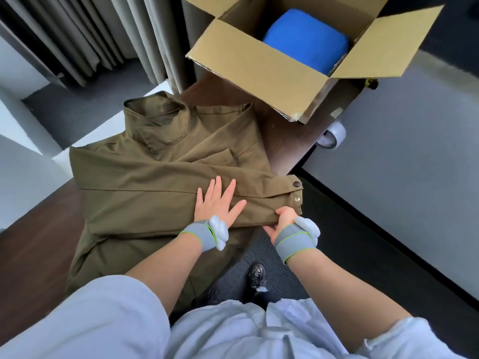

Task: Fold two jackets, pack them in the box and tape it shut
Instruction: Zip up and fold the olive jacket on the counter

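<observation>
An olive-green jacket (145, 177) lies spread on the dark wooden table (287, 141), collar away from me, with one sleeve folded across its body. My left hand (220, 200) presses flat on that sleeve, fingers straight and spread. My right hand (283, 220) grips the sleeve's lower edge near the snap cuff (296, 193). The open cardboard box (259, 71) stands at the table's far end. A folded blue jacket (307, 40) lies inside it. A roll of tape (333, 136) sits at the table's right edge, beside the box.
Grey curtains (103, 35) hang at the far left. The table's right edge drops to a dark floor mat (259, 247) and grey flooring (414, 151). My shoe (256, 275) stands on the mat below the table edge.
</observation>
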`<state>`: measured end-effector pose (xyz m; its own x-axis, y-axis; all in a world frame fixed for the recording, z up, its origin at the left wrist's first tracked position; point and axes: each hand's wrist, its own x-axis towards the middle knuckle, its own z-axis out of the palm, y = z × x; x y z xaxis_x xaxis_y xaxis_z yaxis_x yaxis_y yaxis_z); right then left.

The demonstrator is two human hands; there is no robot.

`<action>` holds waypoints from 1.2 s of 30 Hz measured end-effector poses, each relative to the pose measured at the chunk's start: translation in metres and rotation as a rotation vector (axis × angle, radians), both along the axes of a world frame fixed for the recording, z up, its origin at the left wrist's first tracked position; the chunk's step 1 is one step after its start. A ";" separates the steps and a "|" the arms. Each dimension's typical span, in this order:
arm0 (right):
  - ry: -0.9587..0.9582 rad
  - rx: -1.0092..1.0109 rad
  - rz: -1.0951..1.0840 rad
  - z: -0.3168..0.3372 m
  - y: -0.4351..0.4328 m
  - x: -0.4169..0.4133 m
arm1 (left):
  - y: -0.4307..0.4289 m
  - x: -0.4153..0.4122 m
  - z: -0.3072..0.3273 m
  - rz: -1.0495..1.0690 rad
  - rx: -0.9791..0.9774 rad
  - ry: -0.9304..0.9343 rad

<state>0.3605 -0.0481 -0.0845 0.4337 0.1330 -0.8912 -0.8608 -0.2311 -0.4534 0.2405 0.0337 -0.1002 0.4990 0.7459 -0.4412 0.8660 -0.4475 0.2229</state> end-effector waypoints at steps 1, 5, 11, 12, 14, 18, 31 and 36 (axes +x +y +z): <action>-0.018 0.003 -0.025 0.001 -0.001 -0.003 | -0.001 -0.003 0.000 -0.004 0.003 -0.039; -0.304 -0.025 0.162 0.026 0.014 -0.029 | 0.005 -0.015 0.012 0.388 -0.183 -0.566; -1.039 0.372 1.018 0.054 0.050 -0.112 | 0.040 -0.077 0.050 1.280 -0.789 -1.318; -1.052 0.350 1.279 0.057 0.057 -0.132 | 0.045 -0.100 0.053 1.303 -0.856 -1.384; -0.946 0.246 1.638 0.051 0.058 -0.143 | 0.046 -0.109 0.057 1.290 -0.904 -1.330; -0.856 0.211 1.612 0.041 0.057 -0.146 | 0.054 -0.102 0.055 1.181 -0.891 -0.934; -1.237 -0.286 1.546 0.028 0.056 -0.122 | 0.011 -0.144 0.018 1.303 -1.132 -1.220; -1.398 -0.334 1.556 0.022 0.065 -0.123 | 0.029 -0.141 0.018 1.510 -1.060 -1.235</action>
